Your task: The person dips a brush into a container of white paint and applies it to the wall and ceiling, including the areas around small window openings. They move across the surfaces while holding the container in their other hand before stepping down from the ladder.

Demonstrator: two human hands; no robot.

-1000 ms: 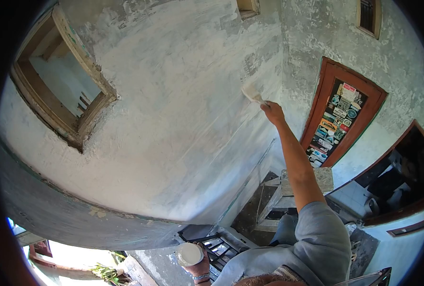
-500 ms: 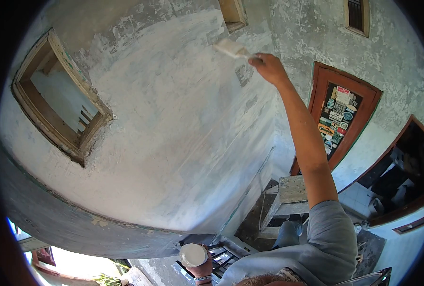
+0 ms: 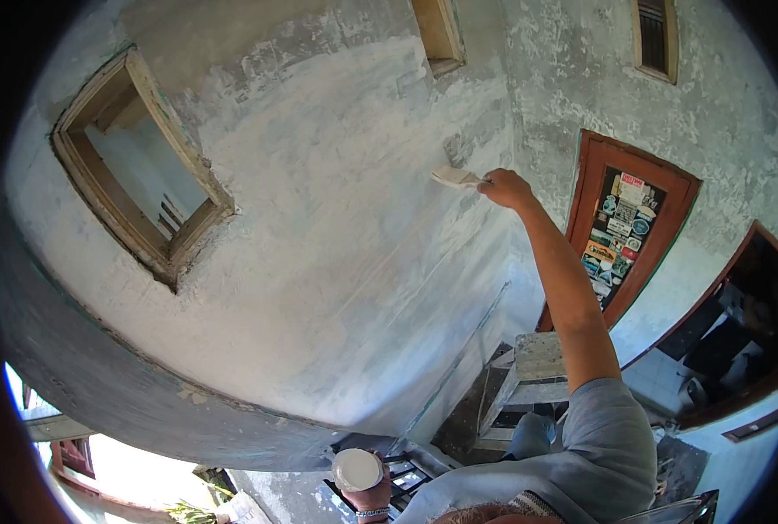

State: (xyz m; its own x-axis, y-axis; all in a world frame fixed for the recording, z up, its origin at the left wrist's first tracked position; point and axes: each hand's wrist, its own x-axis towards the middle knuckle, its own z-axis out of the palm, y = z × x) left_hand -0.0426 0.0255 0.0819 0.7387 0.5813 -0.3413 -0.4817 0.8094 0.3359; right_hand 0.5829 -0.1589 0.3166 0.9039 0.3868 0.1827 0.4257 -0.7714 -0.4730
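Observation:
My right hand [image 3: 506, 189] grips the handle of a wide paintbrush [image 3: 455, 177], arm stretched out in front of me. White paint coats the bristles, which lie at the patchy wall [image 3: 319, 192] just below a bare grey spot. Down low, my left hand [image 3: 375, 494] is wrapped round a round cup of white paint [image 3: 356, 470], held upright near my body. A beaded bracelet circles that wrist.
A wooden-framed window opening [image 3: 183, 253] is on the left, with a smaller one [image 3: 446, 65] above. To the right stand a brown door [image 3: 646, 288] covered in stickers and a dark doorway [image 3: 721, 341]. Wooden steps [image 3: 537, 360] lie below my right arm, beside a black metal frame [image 3: 406, 485].
My right hand has brought the paintbrush down and slightly right along the wall. The left hand keeps the paint cup in about the same place, while the view has tilted slightly upward.

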